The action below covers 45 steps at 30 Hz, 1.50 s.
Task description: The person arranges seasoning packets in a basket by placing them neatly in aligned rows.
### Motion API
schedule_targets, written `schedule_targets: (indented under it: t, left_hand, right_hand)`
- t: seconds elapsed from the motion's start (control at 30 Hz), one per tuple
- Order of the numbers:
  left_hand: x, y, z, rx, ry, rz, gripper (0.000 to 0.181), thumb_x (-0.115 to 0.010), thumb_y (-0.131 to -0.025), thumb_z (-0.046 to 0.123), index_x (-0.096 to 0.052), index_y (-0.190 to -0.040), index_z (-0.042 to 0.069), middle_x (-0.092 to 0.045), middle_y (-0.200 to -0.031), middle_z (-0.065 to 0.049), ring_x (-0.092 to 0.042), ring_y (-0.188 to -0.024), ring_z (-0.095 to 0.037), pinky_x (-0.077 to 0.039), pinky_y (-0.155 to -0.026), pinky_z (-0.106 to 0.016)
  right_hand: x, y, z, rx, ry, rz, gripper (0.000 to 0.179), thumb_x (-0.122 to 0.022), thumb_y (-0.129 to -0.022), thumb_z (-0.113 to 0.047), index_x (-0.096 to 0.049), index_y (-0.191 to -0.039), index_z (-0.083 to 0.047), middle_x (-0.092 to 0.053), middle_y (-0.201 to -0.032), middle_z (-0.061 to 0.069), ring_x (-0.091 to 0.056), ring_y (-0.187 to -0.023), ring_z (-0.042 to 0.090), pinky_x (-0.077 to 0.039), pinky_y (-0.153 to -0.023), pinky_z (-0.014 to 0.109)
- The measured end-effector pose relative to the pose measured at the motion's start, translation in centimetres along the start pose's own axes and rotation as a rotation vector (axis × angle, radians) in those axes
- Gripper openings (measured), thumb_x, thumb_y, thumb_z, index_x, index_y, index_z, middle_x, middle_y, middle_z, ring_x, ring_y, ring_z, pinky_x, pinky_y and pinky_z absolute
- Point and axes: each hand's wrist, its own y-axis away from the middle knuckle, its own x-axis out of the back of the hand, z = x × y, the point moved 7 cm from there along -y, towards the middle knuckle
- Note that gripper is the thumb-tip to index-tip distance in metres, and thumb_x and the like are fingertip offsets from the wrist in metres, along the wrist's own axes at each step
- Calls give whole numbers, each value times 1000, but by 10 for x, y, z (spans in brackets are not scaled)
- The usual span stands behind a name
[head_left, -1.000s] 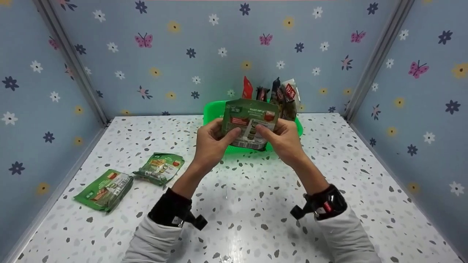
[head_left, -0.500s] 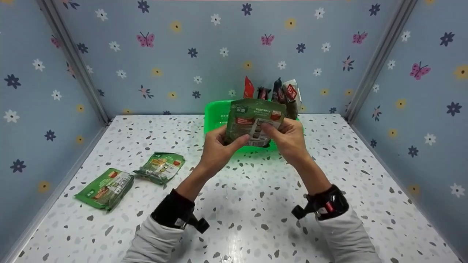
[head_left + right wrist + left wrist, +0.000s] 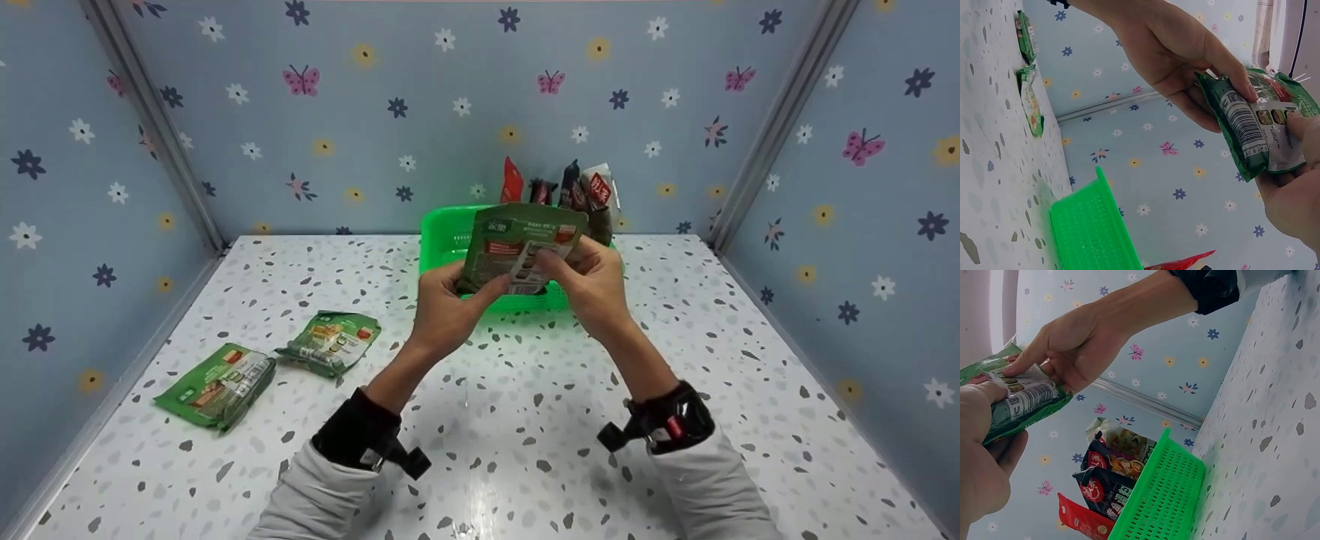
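Both hands hold a green food packet (image 3: 517,244) up in front of the basket, its barcode side toward the head camera. My left hand (image 3: 448,304) grips the lower left edge, thumb across the front. On the other side my right hand (image 3: 596,289) grips the packet, its thumb pressed on the white label. The wrist views show the packet (image 3: 1255,121) with fingers behind it and thumbs on its face. Behind it stands a green plastic basket (image 3: 442,232), partly hidden by packet and hands.
Several packets stand in the basket, among them a red packet (image 3: 511,181) and a white-topped packet (image 3: 601,187). Two more green packets, a nearer one (image 3: 217,386) and a farther one (image 3: 334,343), lie on the speckled table (image 3: 480,420) at left. Flowered walls (image 3: 480,97) enclose the table.
The packet and both hands have shifted slightly right, and the packet has tilted a little. My left thumb sits lower on it. The basket and the packets on the table stay put.
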Motion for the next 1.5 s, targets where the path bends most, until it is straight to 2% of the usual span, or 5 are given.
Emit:
schedule_targets:
  t: [0.2, 0.43, 0.7, 0.97, 1.5]
  left_hand:
    - [13, -1, 8, -149, -133, 147, 26, -84, -104, 15, -85, -128, 7, -87, -121, -12, -87, -105, -25, -69, -84, -30]
    - [18, 3, 26, -452, -409, 293, 27, -81, -102, 2, -84, -129, 0, -85, -127, -19, -84, -118, -35, -70, -100, -46]
    - [8, 15, 38, -660, -792, 322, 31, -86, -99, 3, -83, -129, 0, -85, -130, -17, -81, -124, -34, -65, -112, -50]
    - [-8, 26, 45, -867, -1110, 356, 30, -89, -96, 3, -84, -126, 2, -86, -129, -14, -83, -120, -28, -67, -108, -45]
    - [-35, 40, 44, -998, -1225, 301, 28, -90, -96, 9, -86, -123, 4, -86, -127, -13, -84, -120, -27, -66, -106, -42]
  right_hand:
    - [-3, 4, -2, -48, 36, 94, 48, -72, -111, -13, -61, -156, -2, -72, -153, 16, -71, -144, 25, -61, -115, 26]
    - [-20, 14, -14, -61, 3, 29, 54, -66, -113, -13, -51, -163, 0, -63, -166, 17, -59, -158, 29, -53, -125, 26]
    - [-42, 27, -24, -98, -42, -92, 75, -69, -109, -25, -38, -172, 0, -49, -176, 20, -47, -167, 34, -37, -141, 48]
    - [-54, 34, -22, -173, -46, -114, 91, -69, -103, -48, -34, -175, -3, -54, -172, 19, -54, -161, 34, -47, -134, 53]
    - [-52, 36, -5, -325, -304, 115, 50, -56, -117, -19, -45, -164, -3, -62, -155, 18, -67, -138, 21, -62, -113, 29]
